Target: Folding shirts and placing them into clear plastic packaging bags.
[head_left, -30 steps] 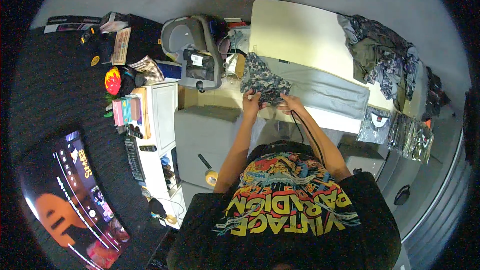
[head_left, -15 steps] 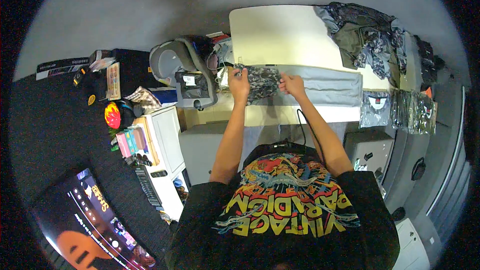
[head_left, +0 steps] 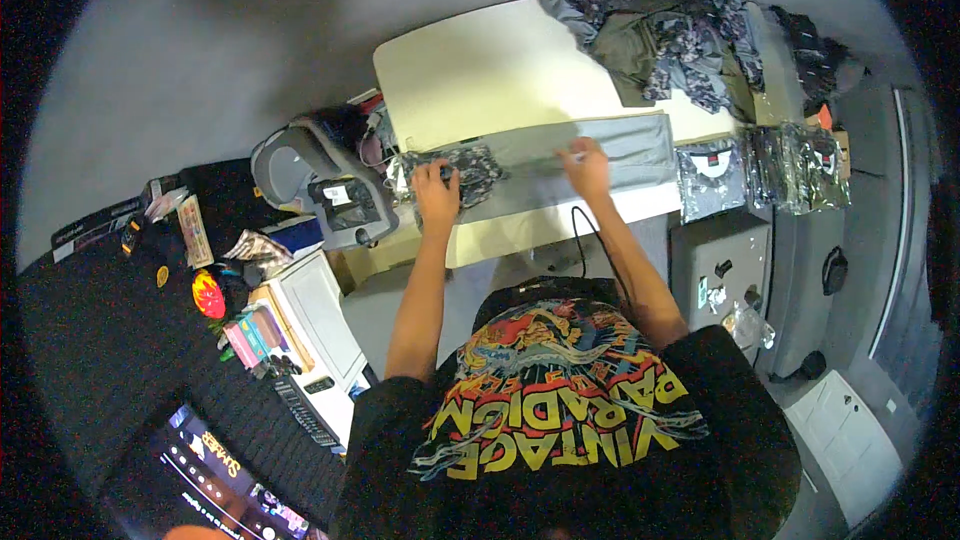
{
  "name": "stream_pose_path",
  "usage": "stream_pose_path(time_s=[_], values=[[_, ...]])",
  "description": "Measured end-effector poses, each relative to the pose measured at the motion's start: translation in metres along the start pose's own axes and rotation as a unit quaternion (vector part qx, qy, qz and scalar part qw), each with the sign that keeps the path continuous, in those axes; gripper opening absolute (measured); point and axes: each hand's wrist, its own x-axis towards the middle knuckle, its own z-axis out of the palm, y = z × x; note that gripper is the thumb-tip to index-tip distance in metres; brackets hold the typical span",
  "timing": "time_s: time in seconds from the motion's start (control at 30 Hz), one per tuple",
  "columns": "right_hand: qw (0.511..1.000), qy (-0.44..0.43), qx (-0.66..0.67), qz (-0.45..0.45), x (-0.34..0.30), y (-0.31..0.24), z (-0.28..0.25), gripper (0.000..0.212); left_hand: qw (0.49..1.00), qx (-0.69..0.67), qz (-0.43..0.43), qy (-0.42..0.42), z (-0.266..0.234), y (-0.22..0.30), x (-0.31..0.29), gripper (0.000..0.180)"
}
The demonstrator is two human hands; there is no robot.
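A long grey garment (head_left: 620, 152) lies folded lengthwise across the table, with faint creases along it. On its left end rests a bunched piece of dark camouflage cloth (head_left: 482, 178). My left hand (head_left: 437, 195) lies on that cloth with its fingers spread, palm down. Over the middle of the grey garment is my right hand (head_left: 588, 170), its fingers loosely bent and apart, holding nothing that shows. Clear plastic-looking wrapping (head_left: 398, 180) shows beside my left hand.
The cream tabletop (head_left: 480, 65) carries a heap of camouflage clothes (head_left: 670, 40) at the far right. Bagged folded shirts (head_left: 711, 180) lie at the right end. A grey child seat (head_left: 330, 190) stands left of the table; nearer, a white cabinet (head_left: 318, 305) holds boxes and a keyboard.
My right hand has let go of the camouflage cloth, which both hands held stretched before. The cloth now lies on the grey garment under my left hand. The view has turned slightly.
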Motion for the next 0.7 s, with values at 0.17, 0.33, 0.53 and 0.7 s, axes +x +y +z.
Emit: stream_pose_path(time_s=[0.17, 0.33, 0.53, 0.7], values=[[0.981, 0.094, -0.141, 0.097, 0.033, 0.112, -0.131, 0.034, 0.997, -0.05, 0.014, -0.049, 0.024, 0.064, -0.031, 0.026], [0.982, -0.031, -0.171, 0.071, 0.078, 0.168, -0.167, 0.043, 0.981, -0.108, 0.054, -0.152, 0.094, 0.138, -0.049, 0.03], [0.951, -0.095, -0.276, 0.098, 0.086, 0.177, -0.152, 0.044, 0.97, -0.101, 0.075, -0.206, 0.136, 0.228, -0.055, 0.039], [0.954, -0.156, -0.247, 0.068, 0.096, 0.171, -0.154, 0.042, 0.971, -0.101, 0.066, -0.208, 0.161, 0.264, -0.058, 0.043]])
